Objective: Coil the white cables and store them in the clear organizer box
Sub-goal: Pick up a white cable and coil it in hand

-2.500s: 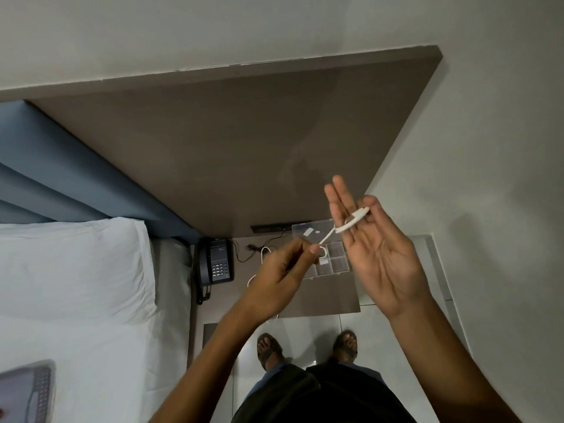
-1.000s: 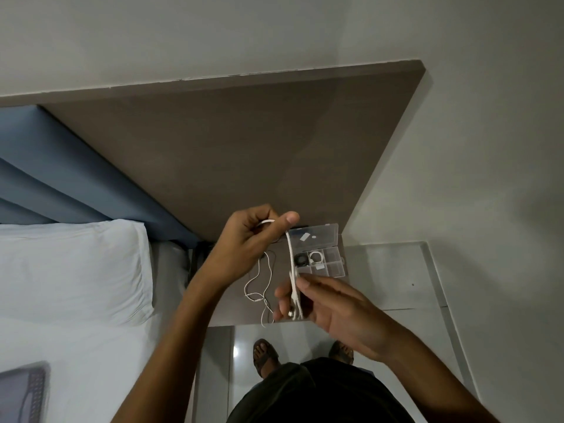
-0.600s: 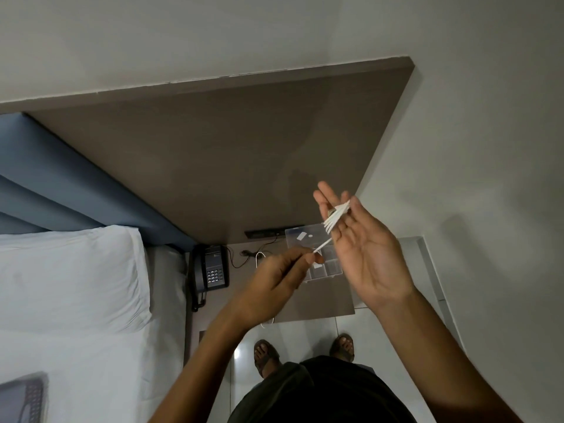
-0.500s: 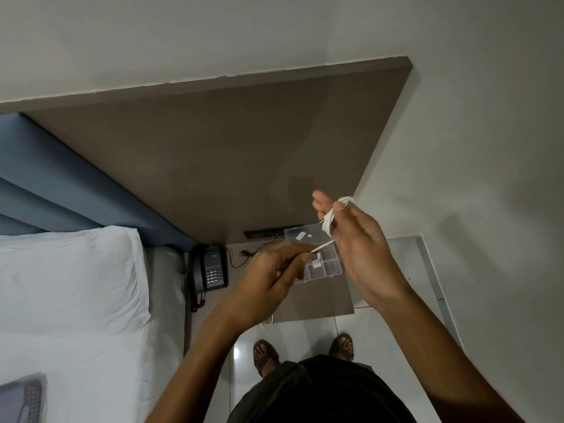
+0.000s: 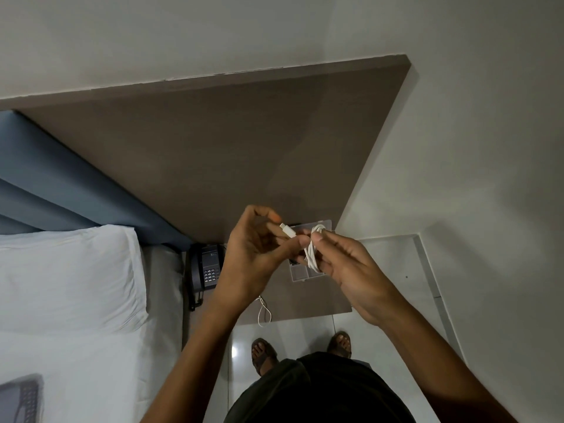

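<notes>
A white cable (image 5: 312, 248) is wound into a small bundle of loops, and my right hand (image 5: 348, 264) holds it between thumb and fingers. My left hand (image 5: 256, 254) pinches the cable's free end with its white plug (image 5: 287, 231), right beside the bundle. Both hands are raised above the bedside table (image 5: 305, 300). The clear organizer box (image 5: 300, 274) lies open on it, mostly hidden behind my hands. A second white cable (image 5: 263, 312) lies loose on the table near its front edge.
A black desk phone (image 5: 207, 267) sits at the table's left end, against the bed with its white pillow (image 5: 67, 279). A brown headboard panel (image 5: 229, 148) rises behind. My sandalled feet (image 5: 262, 352) stand on glossy white floor tiles. A grey object (image 5: 21, 398) lies on the bed.
My right hand has closed its fingers on the loops and come down toward my left hand. The left hand has risen, and only a short free end with the plug is left unwound.
</notes>
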### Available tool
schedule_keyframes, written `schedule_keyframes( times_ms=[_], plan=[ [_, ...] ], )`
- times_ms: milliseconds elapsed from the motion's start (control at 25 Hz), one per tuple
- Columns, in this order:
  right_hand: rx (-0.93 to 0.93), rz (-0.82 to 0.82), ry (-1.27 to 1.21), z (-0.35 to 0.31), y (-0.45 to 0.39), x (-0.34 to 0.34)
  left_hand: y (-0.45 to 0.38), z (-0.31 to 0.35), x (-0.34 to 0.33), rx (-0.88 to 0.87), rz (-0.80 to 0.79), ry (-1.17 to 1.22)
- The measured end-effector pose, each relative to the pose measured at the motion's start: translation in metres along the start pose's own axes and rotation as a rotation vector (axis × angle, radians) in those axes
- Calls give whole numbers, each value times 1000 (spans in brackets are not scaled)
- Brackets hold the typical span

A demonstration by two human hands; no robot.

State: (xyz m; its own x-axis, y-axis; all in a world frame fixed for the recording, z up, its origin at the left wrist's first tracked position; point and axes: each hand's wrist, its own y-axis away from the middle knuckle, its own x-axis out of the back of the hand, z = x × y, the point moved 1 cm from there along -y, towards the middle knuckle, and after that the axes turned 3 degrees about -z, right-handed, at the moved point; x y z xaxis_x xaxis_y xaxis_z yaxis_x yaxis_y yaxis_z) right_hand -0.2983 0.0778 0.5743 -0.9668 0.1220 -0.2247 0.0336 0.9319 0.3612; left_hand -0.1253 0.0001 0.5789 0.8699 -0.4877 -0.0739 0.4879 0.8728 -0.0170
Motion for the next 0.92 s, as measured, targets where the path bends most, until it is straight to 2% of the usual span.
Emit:
schedule_keyframes(
  times_ms=[120, 280, 560, 720, 800, 920],
  plan=[
    [41, 0, -23, 3, 1, 1, 9, -13, -14, 27, 155, -68],
    [31, 28, -77, 6, 0, -1, 14, -22, -31, 22, 217, -253],
    [-34, 112, -75, 17, -4, 1, 12, -15, -36, 102, 102, -403],
    [-105, 104, -165, 18, -4, 3, 16, -9, -33, 61, -27, -555],
    [-101, 83, -275, 14, -3, 1, 18, -8, -30, 45, -18, -660],
    [-78, 95, -348, 6, -6, -3, 18, -10, -24, -17, 65, -617]
  ],
)
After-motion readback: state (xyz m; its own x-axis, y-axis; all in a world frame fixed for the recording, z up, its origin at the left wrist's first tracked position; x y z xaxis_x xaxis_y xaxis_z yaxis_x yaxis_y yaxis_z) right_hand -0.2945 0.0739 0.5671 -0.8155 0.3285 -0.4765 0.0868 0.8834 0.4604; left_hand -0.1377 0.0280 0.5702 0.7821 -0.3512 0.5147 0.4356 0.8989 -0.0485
